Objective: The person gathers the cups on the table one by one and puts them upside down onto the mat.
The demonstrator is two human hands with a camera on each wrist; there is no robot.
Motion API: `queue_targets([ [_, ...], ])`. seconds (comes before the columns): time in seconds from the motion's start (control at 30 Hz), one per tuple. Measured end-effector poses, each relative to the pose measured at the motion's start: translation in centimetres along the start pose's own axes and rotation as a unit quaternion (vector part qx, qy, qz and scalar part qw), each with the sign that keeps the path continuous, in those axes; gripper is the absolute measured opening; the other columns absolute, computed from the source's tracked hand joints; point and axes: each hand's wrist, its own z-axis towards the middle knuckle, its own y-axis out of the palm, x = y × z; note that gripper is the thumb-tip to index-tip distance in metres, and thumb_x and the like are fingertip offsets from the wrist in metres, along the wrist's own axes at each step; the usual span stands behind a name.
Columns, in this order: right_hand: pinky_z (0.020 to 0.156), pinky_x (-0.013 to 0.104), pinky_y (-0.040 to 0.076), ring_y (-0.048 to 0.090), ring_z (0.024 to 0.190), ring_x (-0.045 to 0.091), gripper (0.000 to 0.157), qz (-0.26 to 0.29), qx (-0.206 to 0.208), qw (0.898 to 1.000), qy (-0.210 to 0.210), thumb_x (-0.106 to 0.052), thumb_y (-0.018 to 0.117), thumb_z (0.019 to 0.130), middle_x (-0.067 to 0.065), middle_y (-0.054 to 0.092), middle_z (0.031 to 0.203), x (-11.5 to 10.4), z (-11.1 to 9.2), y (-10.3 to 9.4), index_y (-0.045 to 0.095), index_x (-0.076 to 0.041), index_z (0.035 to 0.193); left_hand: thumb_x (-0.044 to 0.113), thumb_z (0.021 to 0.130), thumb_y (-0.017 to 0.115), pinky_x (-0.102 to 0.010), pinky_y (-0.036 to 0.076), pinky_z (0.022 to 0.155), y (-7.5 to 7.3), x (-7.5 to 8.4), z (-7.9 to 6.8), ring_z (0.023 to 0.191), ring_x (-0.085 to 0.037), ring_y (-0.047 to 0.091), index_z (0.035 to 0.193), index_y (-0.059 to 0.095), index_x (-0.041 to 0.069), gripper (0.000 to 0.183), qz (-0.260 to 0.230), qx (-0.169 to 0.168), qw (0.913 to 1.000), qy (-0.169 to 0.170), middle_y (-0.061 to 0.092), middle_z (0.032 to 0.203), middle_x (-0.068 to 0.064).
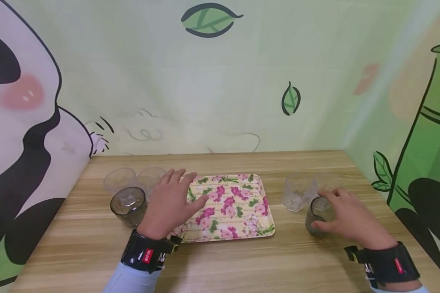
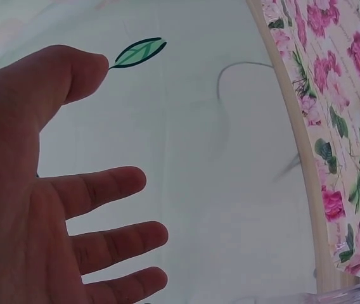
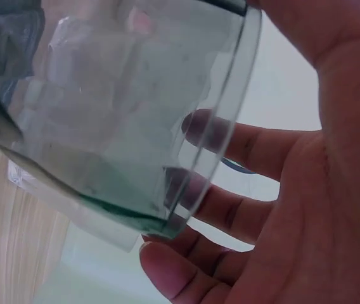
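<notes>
My left hand (image 1: 170, 203) hovers over the left side of a floral tray (image 1: 234, 221), fingers spread and nothing held. In the left wrist view its thumb and fingers stand well apart. Left of it is a smoky dark glass (image 1: 128, 207), not touched by the hand. My right hand (image 1: 348, 215) holds a second smoky glass (image 1: 317, 221) near its rim, thumb on the near side and fingers round the far side. The right wrist view shows the fingertips through the wall of this glass (image 3: 123, 126).
Two clear glasses stand behind the left dark one, the outer clear glass (image 1: 119, 179) and the inner clear glass (image 1: 150, 179). More clear glassware (image 1: 295, 195) stands behind the right dark glass. A printed backdrop (image 1: 220, 97) borders the wooden table (image 1: 242, 268) at the back.
</notes>
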Motion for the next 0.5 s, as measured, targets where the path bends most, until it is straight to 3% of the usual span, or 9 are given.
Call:
queue_targets([
  [0.5,0.082,0.069,0.055,0.054,0.109,0.052,0.094,0.003,-0.012,1.0,0.011,-0.063,0.079,0.072,0.036,0.054,0.124,0.18,0.33,0.09,0.054,0.002,0.136,0.058,0.09,0.062,-0.07,0.041,0.113,0.25,-0.08,-0.06,0.14,-0.051,0.041,0.14,0.057,0.013,0.068,0.012,-0.002,0.9999,0.01,0.055,0.147,-0.028],
])
